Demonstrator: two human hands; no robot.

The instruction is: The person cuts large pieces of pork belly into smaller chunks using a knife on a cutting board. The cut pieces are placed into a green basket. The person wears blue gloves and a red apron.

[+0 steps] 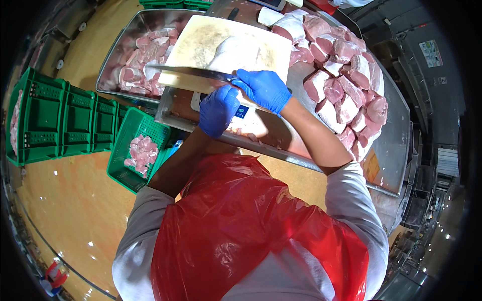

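Note:
A long knife (193,72) lies level across the near part of a white cutting board (193,37), its blade pointing left. My right hand (264,91), in a blue glove, is closed around its dark handle. Just below and left of the handle, my left hand (219,111), also blue-gloved, is curled closed against the right one. Whether it pinches anything is hidden. Beyond the blade, a pale piece of meat (233,54) rests on the board, fat side up, with neither hand on it.
Many raw meat chunks (346,98) are heaped on the steel table (389,145) at right. A metal tub (113,62) of cut meat stands left of the board. Green crates (40,115) line the left, near a green basket (120,163) holding small meat pieces.

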